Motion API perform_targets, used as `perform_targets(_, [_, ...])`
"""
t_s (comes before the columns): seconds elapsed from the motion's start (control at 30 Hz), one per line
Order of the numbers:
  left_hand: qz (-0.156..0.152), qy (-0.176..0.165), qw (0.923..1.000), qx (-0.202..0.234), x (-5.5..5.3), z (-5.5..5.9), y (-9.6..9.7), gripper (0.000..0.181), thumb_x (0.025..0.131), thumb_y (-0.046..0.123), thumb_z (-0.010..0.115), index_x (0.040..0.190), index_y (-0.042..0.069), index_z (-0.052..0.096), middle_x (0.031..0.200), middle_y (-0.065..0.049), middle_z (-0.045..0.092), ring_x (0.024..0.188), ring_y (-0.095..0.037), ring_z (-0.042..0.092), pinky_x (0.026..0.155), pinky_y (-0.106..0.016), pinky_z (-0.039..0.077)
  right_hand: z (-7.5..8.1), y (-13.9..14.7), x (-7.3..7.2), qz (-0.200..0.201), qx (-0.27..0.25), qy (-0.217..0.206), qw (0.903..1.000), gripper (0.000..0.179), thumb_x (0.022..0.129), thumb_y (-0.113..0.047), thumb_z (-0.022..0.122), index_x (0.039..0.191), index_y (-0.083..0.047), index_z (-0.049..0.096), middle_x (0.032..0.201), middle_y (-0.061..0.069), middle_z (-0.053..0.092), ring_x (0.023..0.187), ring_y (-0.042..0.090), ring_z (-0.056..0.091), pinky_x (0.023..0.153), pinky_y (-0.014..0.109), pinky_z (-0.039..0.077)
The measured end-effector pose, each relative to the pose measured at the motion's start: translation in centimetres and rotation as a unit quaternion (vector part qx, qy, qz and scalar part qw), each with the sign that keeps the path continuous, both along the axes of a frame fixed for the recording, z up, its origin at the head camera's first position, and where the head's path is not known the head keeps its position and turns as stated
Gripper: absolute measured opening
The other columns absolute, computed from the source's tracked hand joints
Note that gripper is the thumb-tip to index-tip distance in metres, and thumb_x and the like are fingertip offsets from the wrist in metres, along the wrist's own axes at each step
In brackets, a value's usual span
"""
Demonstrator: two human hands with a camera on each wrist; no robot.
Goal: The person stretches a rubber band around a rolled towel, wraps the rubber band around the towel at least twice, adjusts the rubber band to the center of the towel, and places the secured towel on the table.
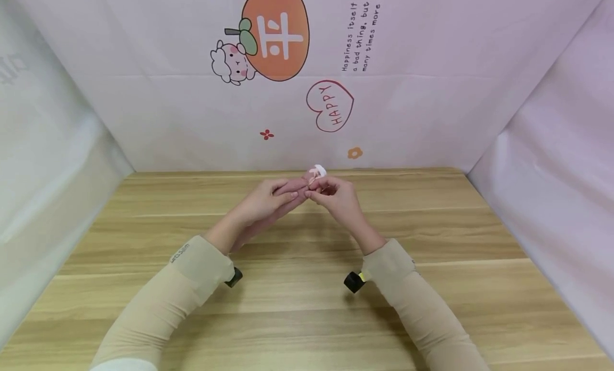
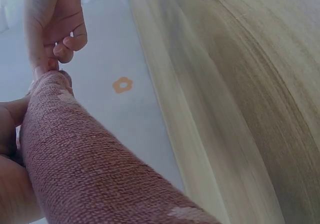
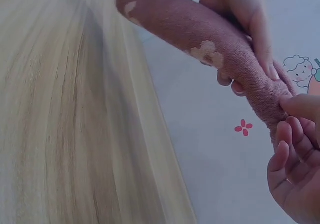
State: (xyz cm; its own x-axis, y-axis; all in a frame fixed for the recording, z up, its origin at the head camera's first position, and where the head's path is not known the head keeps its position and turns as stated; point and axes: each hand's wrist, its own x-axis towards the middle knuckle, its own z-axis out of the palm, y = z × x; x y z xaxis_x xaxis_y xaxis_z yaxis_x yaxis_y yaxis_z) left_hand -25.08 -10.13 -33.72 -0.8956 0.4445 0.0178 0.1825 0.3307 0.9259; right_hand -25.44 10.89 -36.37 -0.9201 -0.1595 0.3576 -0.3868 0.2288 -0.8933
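A dusty-pink towel (image 1: pixel 268 222) with pale patches is rolled into a long tube, held above the table and slanting up toward the back wall. My left hand (image 1: pixel 261 203) grips the roll near its far end, thumb on top and fingers beneath, as the right wrist view shows on the towel (image 3: pixel 200 36). Thumb and fingers of my right hand (image 1: pixel 338 198) pinch the towel's far end. A small white and pale pink piece (image 1: pixel 318 171) sticks out there, beyond the fingers; what it is cannot be told. The roll's near end hangs free under my left wrist.
Underneath is a wood-grain table (image 1: pixel 297 317). A white printed cloth wall (image 1: pixel 408 115) stands at its back edge, close behind the hands, with plain cloth on both sides. Small black wrist cameras (image 1: pixel 354 282) sit under the sleeve cuffs.
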Motion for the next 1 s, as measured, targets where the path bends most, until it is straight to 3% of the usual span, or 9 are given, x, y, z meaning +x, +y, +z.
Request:
perform_targets(0.1, [0.000, -0.011, 0.9999, 0.012, 0.1, 0.0, 0.1, 0.032, 0.106, 0.009, 0.056, 0.137, -0.001, 0.062, 0.138, -0.015, 0.062, 0.129, -0.024, 0.057, 0.108, -0.035, 0.045, 0.0, 0.3, 0.0, 0.025, -0.001, -0.018, 0.9995, 0.011, 0.089, 0.000, 0.078, 0.095, 0.006, 0.072, 0.082, 0.001, 0.065, 0.074, 0.012, 0.054, 0.064, 0.018, 0.046])
perform_targets(0.17, [-0.003, -0.033, 0.9985, 0.044, 0.2, -0.1, 0.2, 0.033, 0.107, 0.006, 0.055, 0.138, -0.003, 0.060, 0.138, -0.015, 0.061, 0.129, -0.024, 0.057, 0.106, -0.032, 0.047, 0.0, 0.4, 0.0, 0.038, 0.000, -0.025, 0.9990, 0.012, 0.089, -0.002, 0.079, 0.095, 0.005, 0.071, 0.082, 0.001, 0.063, 0.074, 0.012, 0.052, 0.063, 0.018, 0.044])
perform_targets(0.3, [-0.012, -0.112, 0.9813, 0.156, 0.4, -0.3, 0.5, 0.035, 0.107, -0.002, 0.048, 0.141, -0.007, 0.054, 0.143, -0.017, 0.058, 0.131, -0.024, 0.056, 0.102, -0.026, 0.049, -0.2, 0.5, 0.1, 0.052, 0.000, -0.029, 0.9982, 0.012, 0.089, -0.003, 0.079, 0.094, 0.003, 0.071, 0.082, 0.001, 0.058, 0.076, 0.012, 0.050, 0.063, 0.019, 0.042])
perform_targets(0.37, [-0.007, -0.119, 0.9790, 0.165, 0.4, -0.3, 0.7, 0.035, 0.107, -0.002, 0.049, 0.141, -0.007, 0.055, 0.143, -0.017, 0.058, 0.131, -0.024, 0.056, 0.102, -0.027, 0.049, -0.2, 0.4, 0.1, 0.051, -0.003, -0.028, 0.9983, 0.012, 0.089, -0.003, 0.079, 0.093, 0.003, 0.070, 0.083, 0.000, 0.058, 0.078, 0.012, 0.050, 0.065, 0.019, 0.043])
perform_targets(0.43, [0.002, -0.102, 0.9845, 0.143, 0.5, -0.2, 0.8, 0.034, 0.107, 0.000, 0.051, 0.140, -0.006, 0.056, 0.142, -0.016, 0.058, 0.131, -0.023, 0.056, 0.103, -0.029, 0.048, -0.2, 0.3, 0.2, 0.045, -0.002, -0.021, 0.9988, 0.011, 0.090, -0.003, 0.079, 0.092, 0.003, 0.069, 0.085, 0.000, 0.059, 0.081, 0.013, 0.052, 0.067, 0.019, 0.045])
perform_targets(0.5, [0.018, -0.060, 0.9946, 0.083, 0.5, -0.1, 0.8, 0.032, 0.106, 0.005, 0.055, 0.137, -0.003, 0.061, 0.139, -0.015, 0.061, 0.130, -0.023, 0.057, 0.105, -0.030, 0.048, -0.1, 0.2, 0.4, 0.038, 0.003, -0.010, 0.9992, 0.011, 0.090, -0.003, 0.078, 0.092, 0.003, 0.069, 0.088, 0.001, 0.060, 0.083, 0.014, 0.054, 0.070, 0.021, 0.048])
perform_targets(0.57, [0.029, -0.018, 0.9991, 0.025, 0.4, -0.1, 0.7, 0.031, 0.106, 0.011, 0.057, 0.135, 0.000, 0.064, 0.136, -0.013, 0.063, 0.129, -0.022, 0.057, 0.107, -0.033, 0.046, -0.1, 0.1, 0.7, 0.028, 0.011, -0.001, 0.9995, 0.010, 0.091, -0.004, 0.077, 0.091, 0.002, 0.069, 0.092, 0.003, 0.061, 0.086, 0.015, 0.057, 0.073, 0.022, 0.051])
perform_targets(0.77, [0.029, 0.040, 0.9974, -0.053, 0.3, 0.0, 0.7, 0.034, 0.106, 0.024, 0.059, 0.133, 0.003, 0.066, 0.127, -0.011, 0.068, 0.115, -0.023, 0.062, 0.100, -0.041, 0.050, 0.2, 0.0, 1.1, 0.002, 0.019, 0.018, 0.9996, 0.010, 0.095, -0.009, 0.075, 0.091, -0.002, 0.070, 0.099, 0.007, 0.066, 0.094, 0.020, 0.063, 0.074, 0.026, 0.052])
perform_targets(1.0, [0.052, 0.053, 0.9940, -0.080, 0.3, 0.2, 1.2, 0.039, 0.107, 0.035, 0.056, 0.128, 0.005, 0.070, 0.123, -0.011, 0.070, 0.111, -0.023, 0.063, 0.096, -0.044, 0.050, 0.6, -0.3, 1.0, -0.013, 0.029, 0.030, 0.9990, 0.011, 0.095, -0.008, 0.075, 0.089, -0.001, 0.069, 0.096, 0.008, 0.066, 0.090, 0.019, 0.062, 0.073, 0.027, 0.050])
